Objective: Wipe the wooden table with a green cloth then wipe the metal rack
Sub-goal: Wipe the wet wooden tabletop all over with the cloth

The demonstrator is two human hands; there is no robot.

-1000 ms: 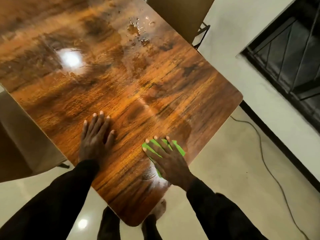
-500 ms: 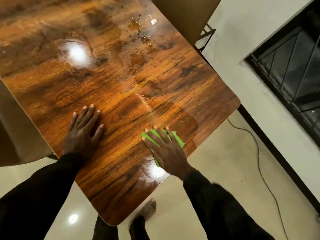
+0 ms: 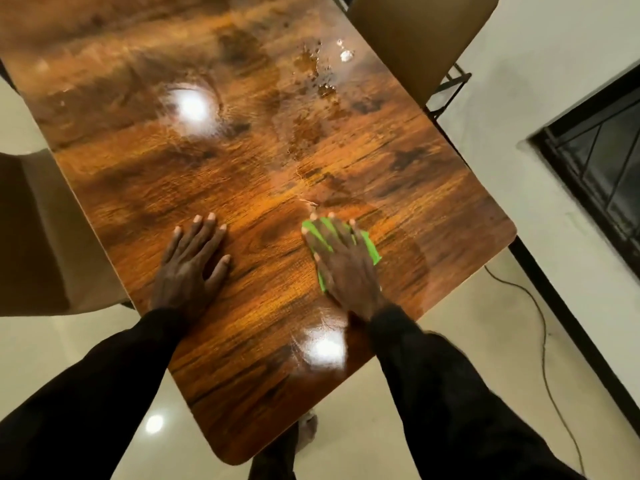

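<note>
The glossy wooden table (image 3: pixel 242 174) fills most of the head view. My right hand (image 3: pixel 346 268) lies flat on the green cloth (image 3: pixel 370 249), pressing it onto the tabletop near the right edge; only strips of cloth show between and beside the fingers. My left hand (image 3: pixel 194 265) rests flat on the bare wood to the left, fingers spread, holding nothing. Water drops (image 3: pixel 318 71) sit on the far right part of the table. No metal rack can be picked out.
A tan chair (image 3: pixel 415 36) stands at the table's far right, another chair (image 3: pixel 31 230) at the left. A thin cable (image 3: pixel 540 327) runs over the pale floor. A dark barred window (image 3: pixel 602 174) is in the wall on the right. My bare foot (image 3: pixel 308 429) shows below the table.
My right hand has slid the green cloth away from the near edge, further onto the table. My left hand stays flat on the wood. The view has shifted forward.
</note>
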